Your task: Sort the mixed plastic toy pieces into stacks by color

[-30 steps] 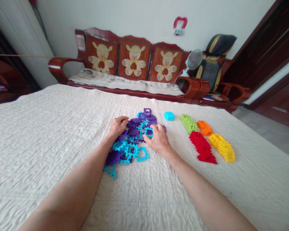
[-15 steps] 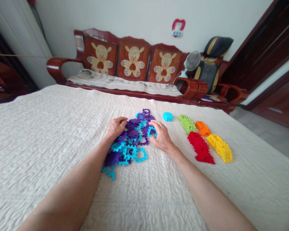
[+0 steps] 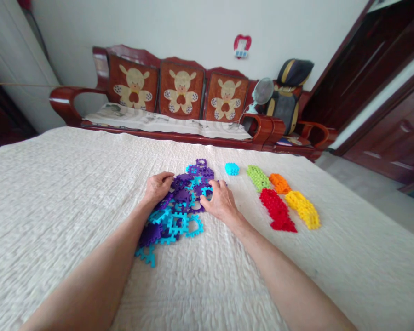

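A heap of purple and turquoise interlocking plastic pieces (image 3: 175, 211) lies on the cream quilted cover (image 3: 72, 193). My left hand (image 3: 158, 186) rests curled on the heap's left side, fingers bent onto purple pieces. On the heap's right side, my right hand (image 3: 218, 200) pinches a turquoise piece (image 3: 207, 189) between thumb and fingers. A small turquoise stack (image 3: 232, 168) sits just beyond the heap.
Sorted rows of pieces lie to the right: green (image 3: 258, 177), orange (image 3: 279, 183), red (image 3: 277, 210), yellow (image 3: 302, 209). A dark wooden bench (image 3: 179, 99) with bear cushions stands behind, with a fan (image 3: 262, 92) and a bag (image 3: 290, 87). A dark door (image 3: 382, 87) is at right.
The view has shifted, so everything sits a little further left. My right hand has drawn slightly back onto the heap, still pinching a turquoise piece. The left hand stays on the heap.
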Demonstrator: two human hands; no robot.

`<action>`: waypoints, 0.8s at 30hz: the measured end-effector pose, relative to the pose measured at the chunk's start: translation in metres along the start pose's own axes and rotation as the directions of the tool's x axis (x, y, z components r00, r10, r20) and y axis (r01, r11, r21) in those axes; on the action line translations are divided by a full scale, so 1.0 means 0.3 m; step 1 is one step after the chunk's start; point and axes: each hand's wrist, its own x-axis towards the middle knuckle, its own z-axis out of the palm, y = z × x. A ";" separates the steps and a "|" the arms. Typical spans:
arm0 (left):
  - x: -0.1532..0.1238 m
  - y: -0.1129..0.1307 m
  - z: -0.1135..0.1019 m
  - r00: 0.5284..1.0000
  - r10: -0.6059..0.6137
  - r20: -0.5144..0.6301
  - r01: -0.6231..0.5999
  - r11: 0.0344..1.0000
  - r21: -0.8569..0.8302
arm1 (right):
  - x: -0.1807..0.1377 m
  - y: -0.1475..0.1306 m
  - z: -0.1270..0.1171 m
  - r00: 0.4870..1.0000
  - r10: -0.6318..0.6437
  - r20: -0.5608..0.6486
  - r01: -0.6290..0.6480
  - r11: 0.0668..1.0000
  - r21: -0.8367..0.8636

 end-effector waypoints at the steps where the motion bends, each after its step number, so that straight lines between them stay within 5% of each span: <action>1: 0.000 -0.001 0.000 1.000 0.000 -0.001 0.000 1.000 0.000 | 0.004 0.004 -0.003 1.000 0.016 -0.006 -0.016 0.999 0.039; 8: 0.003 -0.010 0.004 1.000 -0.015 0.018 0.015 1.000 -0.014 | 0.080 0.132 -0.038 0.954 0.192 -0.230 -0.146 0.968 0.203; 13: -0.001 0.003 -0.002 1.000 -0.020 0.016 0.020 1.000 -0.002 | 0.175 0.292 -0.001 0.897 0.364 -0.250 -0.316 0.925 0.211; 20: -0.003 0.008 -0.004 1.000 -0.014 0.021 0.014 1.000 0.008 | 0.272 0.391 0.083 0.851 0.294 -0.436 -0.200 0.948 0.249; 24: -0.003 0.002 -0.003 1.000 -0.017 0.026 0.017 1.000 0.008 | 0.272 0.405 0.107 0.853 0.282 -0.440 -0.194 0.953 0.235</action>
